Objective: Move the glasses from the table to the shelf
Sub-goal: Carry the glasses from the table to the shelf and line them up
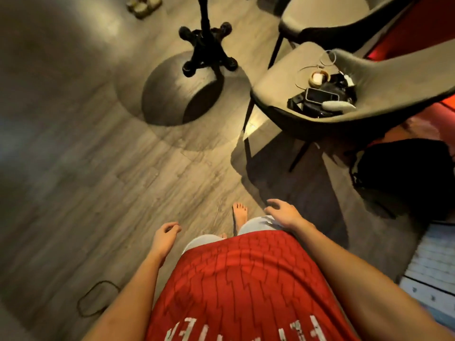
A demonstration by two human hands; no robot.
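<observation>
No glasses, table top or shelf show in the head view, which looks down at a grey wood floor (81, 183) and is blurred. My left hand (165, 236) hangs at my side with loosely curled fingers and holds nothing. My right hand (283, 212) is lifted slightly forward over my thigh, fingers spread and empty. My bare foot (240, 214) is stepping forward between the hands.
A grey chair (278, 87) at the right carries a phone (320, 97), cables and small items. A second chair (327, 16) stands behind it. A black stand base (206, 49) sits ahead, a black bag (403, 168) at the right, a cord (96, 299) on the floor at lower left.
</observation>
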